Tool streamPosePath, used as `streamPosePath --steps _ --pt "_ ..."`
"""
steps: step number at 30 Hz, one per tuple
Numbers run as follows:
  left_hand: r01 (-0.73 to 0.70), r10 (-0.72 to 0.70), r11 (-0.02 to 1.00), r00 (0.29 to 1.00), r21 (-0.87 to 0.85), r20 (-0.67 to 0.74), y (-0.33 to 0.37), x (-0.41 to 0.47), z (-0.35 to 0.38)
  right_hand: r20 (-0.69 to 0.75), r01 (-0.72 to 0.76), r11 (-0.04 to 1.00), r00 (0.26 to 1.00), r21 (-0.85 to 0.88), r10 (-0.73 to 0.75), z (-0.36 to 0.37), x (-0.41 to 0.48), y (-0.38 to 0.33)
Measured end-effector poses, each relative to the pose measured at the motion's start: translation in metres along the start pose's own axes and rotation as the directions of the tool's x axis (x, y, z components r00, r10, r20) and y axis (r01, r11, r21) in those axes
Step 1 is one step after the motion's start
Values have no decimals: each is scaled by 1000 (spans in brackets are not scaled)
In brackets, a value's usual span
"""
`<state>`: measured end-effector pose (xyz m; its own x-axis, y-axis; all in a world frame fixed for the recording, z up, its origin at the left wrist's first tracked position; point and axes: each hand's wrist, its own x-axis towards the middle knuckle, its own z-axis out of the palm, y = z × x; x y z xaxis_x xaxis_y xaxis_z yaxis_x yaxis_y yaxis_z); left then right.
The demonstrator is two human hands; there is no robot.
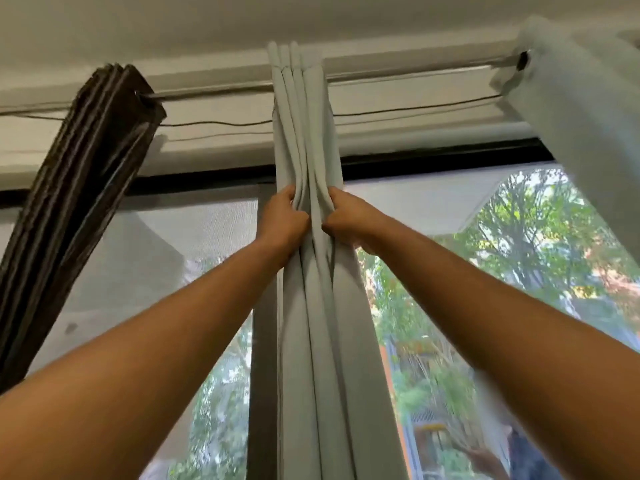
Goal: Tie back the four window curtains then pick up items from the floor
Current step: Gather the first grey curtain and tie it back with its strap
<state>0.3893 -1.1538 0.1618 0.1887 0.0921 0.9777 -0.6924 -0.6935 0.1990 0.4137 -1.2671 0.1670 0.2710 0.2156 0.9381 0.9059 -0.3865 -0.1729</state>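
- Both bare forearms reach up from the lower corners of the view and meet at the pale grey-green curtain (304, 140), which hangs in tight folds from the curtain rod (214, 91) at the middle of the window.
- Gripping the left side of the gathered folds, the left hand (282, 218) has its fingers curled into the cloth; the right hand (343, 216) is closed on the right side at the same height, so the two squeeze the pleats together between them.
- Judging by the task, this hold is meant to bunch the cloth into one narrow column so that a tie can go around it; no tie or cord for that shows in view.
- Left of it, a dark brown curtain (86, 188) is already pushed together on the same rod and hangs well apart from the hands.
- At the upper right, a second pale curtain (581, 126) hangs from the rod's far end, looser and spread wider.
- Behind the curtains, a sheer mesh screen (166, 244) covers the glass, with trees visible outside.
- A thin wire (214, 124) runs along the wall just below the rod.
- No container, no floor and no floor items are in sight, so that part of the task looks not yet begun.
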Motion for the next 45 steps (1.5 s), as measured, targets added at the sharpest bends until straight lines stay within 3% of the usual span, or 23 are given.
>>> streamPosePath --steps 7,10,12,17,19,22,25,30,34,36,38,40,41,42,43,45 --pt "7 -6 993 1000 -116 16 -33 -136 -25 -106 -4 989 994 -149 -12 61 -129 4" --pt "1 6 989 999 -149 47 -46 -199 -23 -136 -45 993 990 -108 30 77 -197 14" --pt "122 -111 985 990 -124 89 -72 -267 -34 1 -127 976 992 -174 130 107 -260 3" --pt "208 -196 969 976 -134 98 -89 -357 -34 49 -250 918 959 -306 278 127 -354 12" --pt "280 -275 945 960 -170 56 -94 -393 -34 92 -216 902 959 -373 268 144 -387 16" --pt "421 -429 875 903 -239 22 -92 -442 -34 100 -265 942 952 -205 289 165 -440 18" --pt "542 -570 780 821 -313 0 -90 -484 -34 110 -312 924 933 -220 342 179 -489 26" --pt "579 -597 781 802 -235 -11 -96 -548 -52 230 -371 889 872 -267 433 197 -572 33" --pt "631 -621 763 776 -143 113 -98 -611 -70 351 -365 847 791 -387 501 193 -639 23" --pt "702 -668 709 699 -68 256 -97 -649 -76 392 -360 835 758 -416 522 192 -661 12" --pt "824 -763 563 484 71 427 -104 -692 -85 312 -371 751 742 -546 593 197 -684 8" --pt "810 -665 549 274 206 695 -121 -732 -106 272 -329 612 677 -719 684 205 -714 19" --pt "791 -611 597 342 132 714 -130 -744 -114 325 -349 594 587 -725 741 205 -722 16" --pt "778 -635 599 321 186 702 -131 -755 -121 380 -396 565 454 -724 806 197 -719 9" --pt "772 -648 587 265 246 714 -116 -744 -126 428 -466 567 377 -679 822 183 -705 -2" --pt "764 -756 562 320 317 571 -103 -692 -128 313 -590 565 480 -577 820 170 -668 -17"
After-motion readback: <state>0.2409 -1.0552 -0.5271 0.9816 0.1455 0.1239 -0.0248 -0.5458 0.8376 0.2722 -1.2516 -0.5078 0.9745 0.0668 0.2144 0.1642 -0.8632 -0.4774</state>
